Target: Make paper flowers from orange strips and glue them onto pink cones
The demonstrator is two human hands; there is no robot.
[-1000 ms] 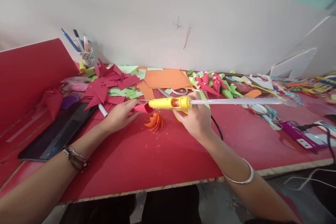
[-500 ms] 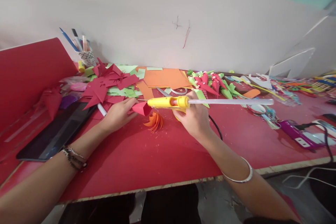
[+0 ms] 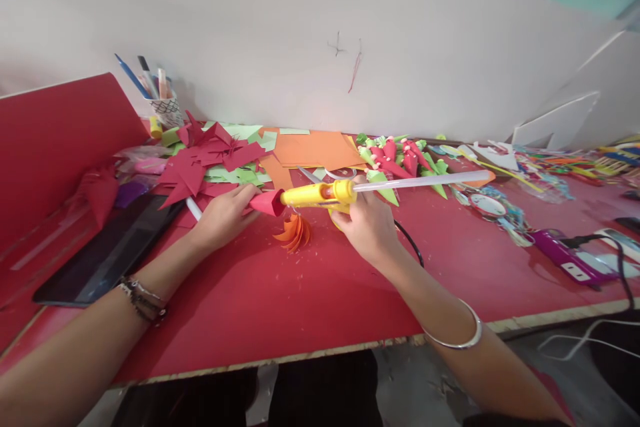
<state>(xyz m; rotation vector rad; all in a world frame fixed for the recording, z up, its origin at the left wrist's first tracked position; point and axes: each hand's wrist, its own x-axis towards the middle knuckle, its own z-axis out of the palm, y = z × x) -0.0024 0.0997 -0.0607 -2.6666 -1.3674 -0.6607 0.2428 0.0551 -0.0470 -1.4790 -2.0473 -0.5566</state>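
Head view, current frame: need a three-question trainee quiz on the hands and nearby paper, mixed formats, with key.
1. Open question: which hand holds the yellow glue gun?
2. True or false: the red paper cone is held by the left hand.
3. Multiple choice: what colour is the curled paper piece on the red table, just below the glue gun in the picture?
A) green
B) orange
C) purple

Key:
1. The right hand
2. True
3. B
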